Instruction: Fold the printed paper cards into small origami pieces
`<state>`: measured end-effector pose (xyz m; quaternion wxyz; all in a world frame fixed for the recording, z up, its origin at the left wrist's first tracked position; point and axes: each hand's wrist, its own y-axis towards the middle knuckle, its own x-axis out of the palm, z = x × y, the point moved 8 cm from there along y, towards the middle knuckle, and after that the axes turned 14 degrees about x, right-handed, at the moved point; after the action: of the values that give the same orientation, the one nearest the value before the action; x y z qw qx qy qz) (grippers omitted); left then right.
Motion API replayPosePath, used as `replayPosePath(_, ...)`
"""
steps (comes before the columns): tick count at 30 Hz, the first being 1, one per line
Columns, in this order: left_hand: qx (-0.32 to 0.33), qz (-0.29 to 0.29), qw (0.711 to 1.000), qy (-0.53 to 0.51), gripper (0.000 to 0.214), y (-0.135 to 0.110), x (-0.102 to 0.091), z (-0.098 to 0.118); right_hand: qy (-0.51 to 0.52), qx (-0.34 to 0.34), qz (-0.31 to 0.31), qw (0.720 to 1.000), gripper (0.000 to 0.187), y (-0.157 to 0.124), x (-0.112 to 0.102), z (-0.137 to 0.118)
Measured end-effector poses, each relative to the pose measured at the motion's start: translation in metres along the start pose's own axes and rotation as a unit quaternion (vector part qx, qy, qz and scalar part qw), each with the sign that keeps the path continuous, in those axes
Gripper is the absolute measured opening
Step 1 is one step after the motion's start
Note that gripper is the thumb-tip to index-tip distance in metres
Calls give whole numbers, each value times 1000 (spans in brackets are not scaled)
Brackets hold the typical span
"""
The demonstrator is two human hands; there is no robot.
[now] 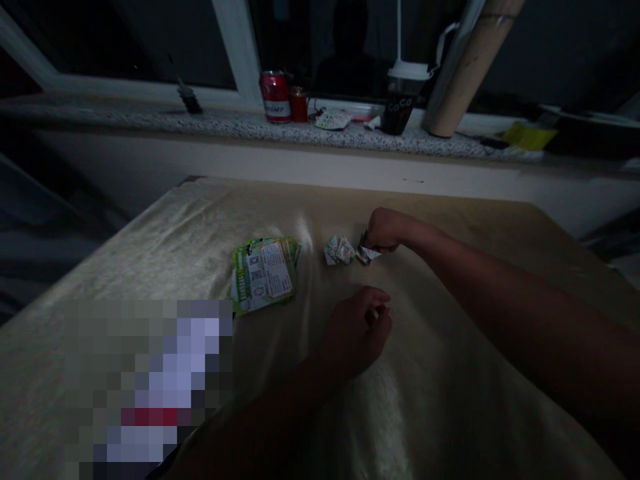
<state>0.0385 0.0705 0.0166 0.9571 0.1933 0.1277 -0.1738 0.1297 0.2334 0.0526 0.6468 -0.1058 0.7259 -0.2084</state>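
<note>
While the right hand (385, 230) is bent over a folded wrapper (370, 254), touching it, its grip is hidden; cannot tell whether the fingers are closed on it. Wrapper lies toward the bench's (450, 280) far edge, right of two crumpled wrapper pieces (343, 251). Left hand (357, 327): nearer the bench's near edge, loosely curled, apparently holding nothing. Green printed packets (265, 275): stacked toward the left edge, well apart from both hands.
</note>
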Motion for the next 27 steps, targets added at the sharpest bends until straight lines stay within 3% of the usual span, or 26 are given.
replayPosePath(6, 0, 3, 1000, 0, 19, 1, 0, -5, -53, 18, 16, 998, 15, 0, -2, -4)
replayPosePath(11, 6, 8, 1000, -11, 20, 0, 1, -11, -76, 53, 19, 995, 33, 4, 10, 0)
replayPosePath(20, -12, 17, 999, -25, 18, -1, 1, -20, -41, 70, 62, 995, 37, -3, 24, 7)
replayPosePath(27, -41, 25, 998, -30, 16, -1, -4, -25, 34, 20, 92, 995, 34, -23, 22, 12)
